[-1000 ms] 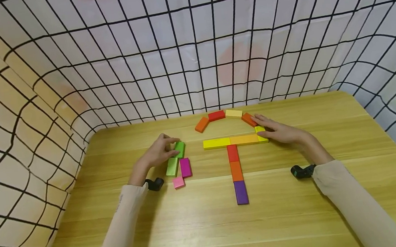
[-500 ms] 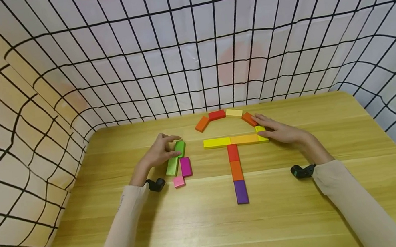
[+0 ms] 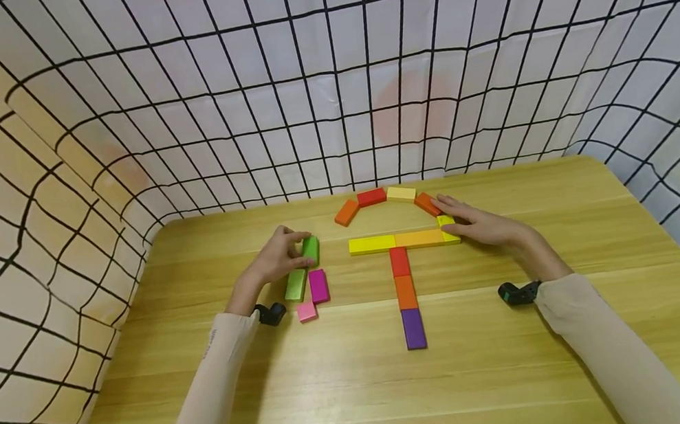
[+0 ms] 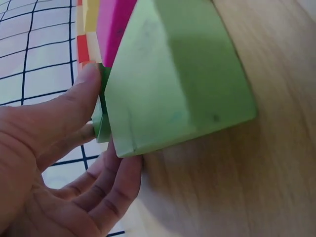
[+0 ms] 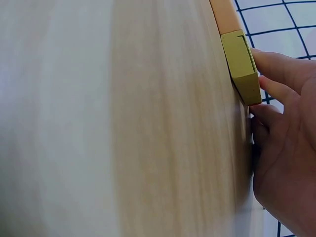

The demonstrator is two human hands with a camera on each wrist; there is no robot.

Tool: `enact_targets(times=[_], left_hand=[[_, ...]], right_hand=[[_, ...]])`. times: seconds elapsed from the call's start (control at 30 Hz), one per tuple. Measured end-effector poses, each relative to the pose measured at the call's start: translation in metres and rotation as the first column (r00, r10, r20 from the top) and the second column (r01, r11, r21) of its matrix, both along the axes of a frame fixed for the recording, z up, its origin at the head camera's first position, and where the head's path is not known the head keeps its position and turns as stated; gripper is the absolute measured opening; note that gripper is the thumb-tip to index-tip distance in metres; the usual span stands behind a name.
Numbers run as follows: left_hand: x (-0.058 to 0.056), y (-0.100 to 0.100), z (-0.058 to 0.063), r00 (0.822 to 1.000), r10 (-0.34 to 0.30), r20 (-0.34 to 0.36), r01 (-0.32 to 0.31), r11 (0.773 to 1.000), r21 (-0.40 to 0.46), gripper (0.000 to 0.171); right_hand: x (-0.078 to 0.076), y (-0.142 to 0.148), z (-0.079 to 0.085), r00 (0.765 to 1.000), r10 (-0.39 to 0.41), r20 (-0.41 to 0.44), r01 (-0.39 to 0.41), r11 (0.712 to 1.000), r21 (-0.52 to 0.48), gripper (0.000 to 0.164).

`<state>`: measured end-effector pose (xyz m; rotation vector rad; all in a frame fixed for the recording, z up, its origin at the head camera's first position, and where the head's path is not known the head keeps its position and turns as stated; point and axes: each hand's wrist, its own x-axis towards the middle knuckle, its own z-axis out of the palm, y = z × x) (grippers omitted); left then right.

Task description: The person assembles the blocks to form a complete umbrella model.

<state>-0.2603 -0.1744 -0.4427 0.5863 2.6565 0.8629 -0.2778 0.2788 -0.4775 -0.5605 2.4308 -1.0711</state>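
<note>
My left hand [image 3: 273, 259] pinches a green block [image 3: 311, 248] between thumb and fingers, at the far end of a light green block [image 3: 295, 286]. In the left wrist view the light green block [image 4: 182, 84] covers much of the pinched one. A magenta block [image 3: 319, 286] and a small pink block [image 3: 307, 311] lie just to the right and nearer. With extended fingers, my right hand [image 3: 483, 223] rests beside a yellow block [image 3: 446, 220] and an orange-red block [image 3: 426, 204]. Its fingertips are right at the yellow block [image 5: 239, 59] in the right wrist view.
A row holds a long yellow block [image 3: 372, 244] and an amber block [image 3: 419, 239]. Below it runs a column of red [image 3: 400, 261], orange [image 3: 406, 292] and purple blocks [image 3: 414, 329]. Several blocks arch behind, including a red block [image 3: 372, 197]. Black grid netting [image 3: 332, 74] surrounds the table.
My left hand has taken hold of the green block and shifted it slightly away, parting it from the light green block. The right hand stays in place.
</note>
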Motion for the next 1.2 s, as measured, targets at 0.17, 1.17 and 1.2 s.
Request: enact_targets(times=[0.17, 1.17, 1.2], left_hand=[[-0.002, 0.003, 0.000, 1.000, -0.021, 0.011, 0.021, 1.000, 0.001, 0.065], [-0.022, 0.061, -0.006, 0.999, 0.008, -0.040, -0.009, 1.000, -0.026, 0.061], [-0.023, 0.061, -0.006, 0.999, 0.011, -0.041, -0.012, 1.000, -0.026, 0.061]], right_hand=[[0.000, -0.001, 0.000, 1.000, -0.010, 0.026, 0.010, 1.000, -0.004, 0.071], [-0.003, 0.002, -0.003, 1.000, -0.001, 0.002, 0.001, 1.000, 0.011, 0.073], [-0.003, 0.002, -0.003, 1.000, 0.000, 0.001, 0.000, 1.000, 0.011, 0.072]])
